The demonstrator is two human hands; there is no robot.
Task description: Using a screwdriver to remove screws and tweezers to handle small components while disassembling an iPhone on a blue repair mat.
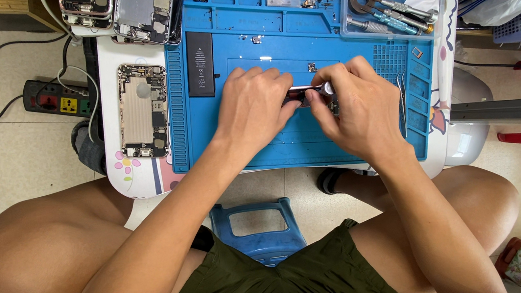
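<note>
Our left hand and right hand were curled tight around a small silver part over the blue mat. Beside it lay a black battery. A clear box held screwdrivers.

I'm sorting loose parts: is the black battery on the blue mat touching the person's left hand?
Apart. The head view shows bare blue mat between the black battery and the left hand.
</note>
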